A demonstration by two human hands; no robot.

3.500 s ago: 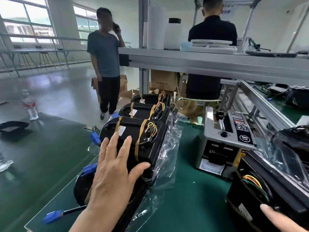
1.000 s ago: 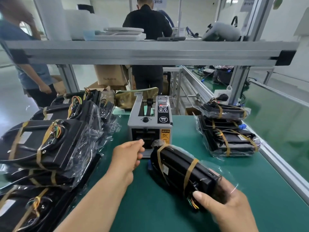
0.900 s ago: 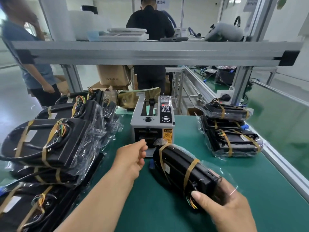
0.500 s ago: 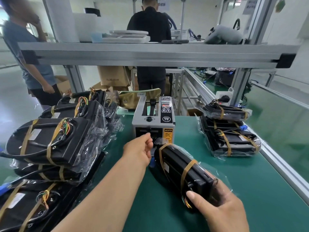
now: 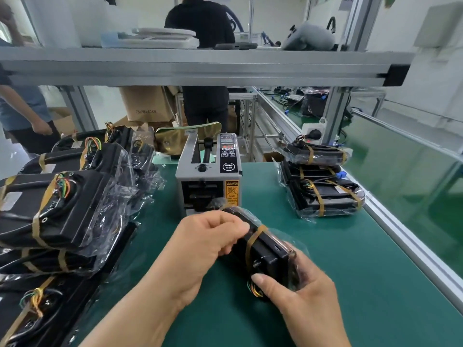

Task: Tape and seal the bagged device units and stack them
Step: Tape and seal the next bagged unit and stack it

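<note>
A black bagged device unit (image 5: 269, 249) with tan straps lies on the green mat in front of the tape dispenser (image 5: 209, 175). My right hand (image 5: 299, 293) grips its near end, thumb across the wire bundle. My left hand (image 5: 205, 242) has its fingers curled against the unit's far left side; whether they pinch a piece of tape is hidden. A stack of taped bagged units (image 5: 323, 182) stands at the right. Unsealed bagged units (image 5: 62, 204) are piled at the left.
The green mat (image 5: 363, 284) ends at an aluminium rail on the right. An overhead shelf beam (image 5: 200, 67) crosses the view. A person in black stands behind the bench, another at the far left. Cardboard boxes (image 5: 145, 103) sit beyond the dispenser.
My left hand drew back from the dispenser's mouth and now sits against the unit's side. My right hand has kept hold of the unit's near end.
</note>
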